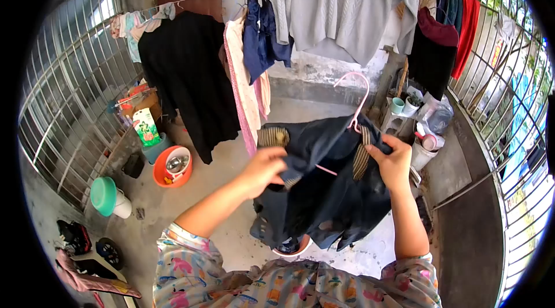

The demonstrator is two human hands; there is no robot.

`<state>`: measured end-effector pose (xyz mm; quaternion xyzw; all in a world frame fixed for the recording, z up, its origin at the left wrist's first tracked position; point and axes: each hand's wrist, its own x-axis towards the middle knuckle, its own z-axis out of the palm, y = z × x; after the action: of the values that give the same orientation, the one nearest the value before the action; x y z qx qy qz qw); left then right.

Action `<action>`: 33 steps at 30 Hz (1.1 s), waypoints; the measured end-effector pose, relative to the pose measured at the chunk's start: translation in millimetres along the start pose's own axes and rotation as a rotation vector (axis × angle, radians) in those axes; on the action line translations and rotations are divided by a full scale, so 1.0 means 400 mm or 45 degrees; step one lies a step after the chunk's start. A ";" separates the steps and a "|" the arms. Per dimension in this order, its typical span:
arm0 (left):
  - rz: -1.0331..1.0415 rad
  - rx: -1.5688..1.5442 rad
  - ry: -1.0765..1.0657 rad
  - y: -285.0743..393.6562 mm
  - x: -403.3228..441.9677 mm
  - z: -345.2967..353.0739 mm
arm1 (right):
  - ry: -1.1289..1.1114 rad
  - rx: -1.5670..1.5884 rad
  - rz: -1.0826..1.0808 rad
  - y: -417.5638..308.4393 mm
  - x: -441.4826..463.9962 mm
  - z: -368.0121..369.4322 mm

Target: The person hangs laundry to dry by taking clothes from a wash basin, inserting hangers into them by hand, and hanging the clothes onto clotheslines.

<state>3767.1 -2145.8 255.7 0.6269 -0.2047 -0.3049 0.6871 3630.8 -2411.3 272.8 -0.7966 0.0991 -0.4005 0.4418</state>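
A dark navy jacket (324, 204) with striped knit trim hangs between my hands in front of me. A pink clothes hanger (363, 97) is partly inside it; its hook rises above the right shoulder, and a piece of its bar shows in the opening. My left hand (265, 172) is closed on the jacket's left part, beside a striped band. At the right shoulder, my right hand (394, 160) grips the jacket near the hanger's end, with the thumb on the striped trim. Below the jacket, a basin (289, 253) holding dark cloth is mostly hidden.
A line across the far side carries a grey knit sweater (335, 13), a black garment (185, 76), navy clothing (263, 42) and a red cloth (467, 33). An orange basin (173, 181) and a green basin (103, 197) stand left. Barred windows flank both sides.
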 end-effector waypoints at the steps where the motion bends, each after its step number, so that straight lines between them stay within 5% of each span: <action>1: 0.081 0.343 -0.313 0.000 -0.011 -0.016 | -0.004 0.036 0.030 -0.024 -0.016 0.003; 4: 0.861 1.089 -0.614 0.022 -0.051 -0.060 | -0.080 0.120 -0.077 -0.067 -0.048 0.023; 5: 0.710 1.009 -0.478 0.018 -0.056 -0.087 | -0.086 0.116 -0.090 -0.080 -0.055 0.028; 7: 1.015 0.980 0.230 -0.023 -0.025 -0.145 | -0.104 0.108 -0.125 -0.100 -0.061 0.041; 9: 1.473 1.304 0.637 0.013 -0.016 -0.119 | -0.129 0.091 -0.160 -0.107 -0.060 0.044; 11: 1.351 1.359 0.390 -0.021 0.005 -0.131 | -0.140 0.091 -0.185 -0.110 -0.061 0.047; 20: 1.679 1.216 0.545 0.026 0.048 -0.091 | -0.158 -0.090 -0.298 -0.130 -0.040 0.055; 27: 1.699 1.218 0.496 0.044 0.039 -0.033 | -0.231 -0.024 -0.350 -0.145 -0.054 0.082; 31: 1.742 1.241 0.664 0.028 0.061 -0.070 | -0.255 -0.533 -0.473 -0.134 -0.057 -0.002; 33: 1.767 1.226 0.706 0.028 0.062 -0.099 | -0.177 -0.423 -0.259 -0.116 -0.074 -0.080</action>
<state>3813.4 -2133.0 258.9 0.6338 -0.4707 0.4622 0.4038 3579.0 -2388.9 302.1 -0.8902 0.0519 -0.3651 0.2676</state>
